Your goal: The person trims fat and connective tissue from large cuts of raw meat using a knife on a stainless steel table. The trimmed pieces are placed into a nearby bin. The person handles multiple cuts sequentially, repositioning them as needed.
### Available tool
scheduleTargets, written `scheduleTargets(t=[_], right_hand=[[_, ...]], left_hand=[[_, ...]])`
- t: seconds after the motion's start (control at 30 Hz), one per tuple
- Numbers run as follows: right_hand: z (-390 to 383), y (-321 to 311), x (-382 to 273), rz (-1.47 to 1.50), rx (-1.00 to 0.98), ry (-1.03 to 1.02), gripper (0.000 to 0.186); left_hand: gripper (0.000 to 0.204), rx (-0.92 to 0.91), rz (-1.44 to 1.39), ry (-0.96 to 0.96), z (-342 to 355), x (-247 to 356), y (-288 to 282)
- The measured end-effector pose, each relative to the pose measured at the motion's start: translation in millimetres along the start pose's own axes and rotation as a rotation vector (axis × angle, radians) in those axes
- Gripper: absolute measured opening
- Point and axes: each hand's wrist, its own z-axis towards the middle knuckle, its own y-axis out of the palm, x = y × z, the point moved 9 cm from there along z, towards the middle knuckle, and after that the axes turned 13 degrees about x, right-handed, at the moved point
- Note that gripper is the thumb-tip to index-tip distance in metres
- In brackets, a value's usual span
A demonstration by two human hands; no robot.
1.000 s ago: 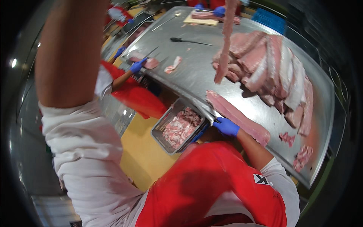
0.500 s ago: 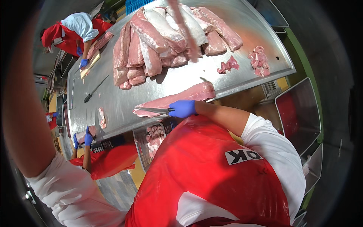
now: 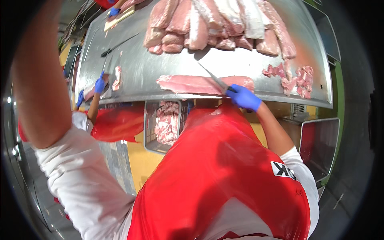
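My right hand (image 3: 245, 97), in a blue glove, is closed round the dark handle of a knife (image 3: 216, 79). The blade points away and to the left, over a long pork loin (image 3: 180, 84) lying along the near edge of the steel table (image 3: 136, 74). My bare left forearm (image 3: 42, 84) rises along the left side, and its hand is out of view. Beyond the loin is a heap of pork loins (image 3: 198, 32), some with white fat. Meat trimmings (image 3: 304, 82) lie at the right, with smaller red scraps (image 3: 274, 71) beside them.
A grey crate (image 3: 160, 149) of trimmings stands below the table's near edge. At the left, a co-worker's gloved hand (image 3: 100, 83) works at meat. A spare knife (image 3: 106, 53) and a meat strip (image 3: 117, 78) lie there. A steel bin (image 3: 320, 146) stands at right.
My view has shifted. My right hand has turned the knife from pointing left to pointing away. A blurred meat strip was in the air before the heap; now more meat lies beside the right trimmings.
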Motion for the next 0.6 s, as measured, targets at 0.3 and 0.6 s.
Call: scheduleTargets(t=[0.3,0.6], right_hand=[[-7,-9,38,0.069,0.039,0.215,0.032],[10,19,22,-0.023,0.032,0.126,0.028]], left_hand=[[0.036,-0.111,-0.200,-1.083,-460,-107,311],[0.068,0.163,-0.337,-1.082,-485,-77,453]])
